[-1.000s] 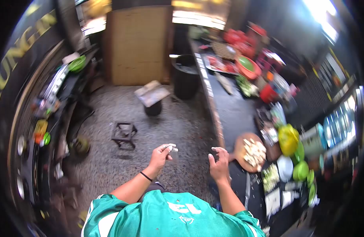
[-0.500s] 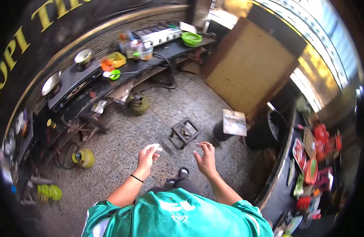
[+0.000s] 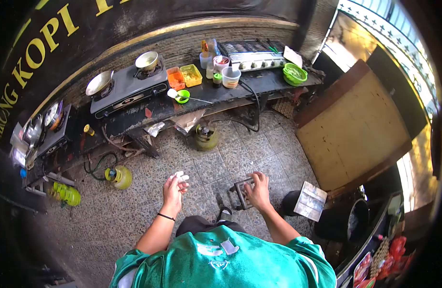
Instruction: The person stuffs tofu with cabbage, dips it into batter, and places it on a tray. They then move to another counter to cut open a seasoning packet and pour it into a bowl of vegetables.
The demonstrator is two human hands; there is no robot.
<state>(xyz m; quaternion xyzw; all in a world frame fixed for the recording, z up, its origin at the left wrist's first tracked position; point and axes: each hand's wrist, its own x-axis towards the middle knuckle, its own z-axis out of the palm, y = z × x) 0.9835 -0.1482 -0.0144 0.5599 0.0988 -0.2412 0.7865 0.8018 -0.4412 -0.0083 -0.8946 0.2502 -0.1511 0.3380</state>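
1. The left hand [image 3: 172, 194] is pinching small white pieces [image 3: 183, 178] between thumb and fingers; they are sitting at the fingertips, the lower one's long axis running roughly sideways. This hand is closing on them, while the right hand is hovering well apart, off to their right.
2. The right hand [image 3: 259, 192] is holding nothing visible; its fingers are curving, parted moderately from the thumb. It is overlapping a dark metal stand [image 3: 240, 194] on the floor [image 3: 201, 192]; whether it is touching cannot be told.
3. Beyond the hands, a gas cylinder [image 3: 206, 140] is standing on the floor below the front edge of the table [image 3: 134, 113].
4. Across the floor, a small green bowl [image 3: 183, 97] is resting near that front edge. Farther back, a two-burner stove [image 3: 129, 91] is carrying pans, and a green basket [image 3: 294, 75] is sitting near the right end.
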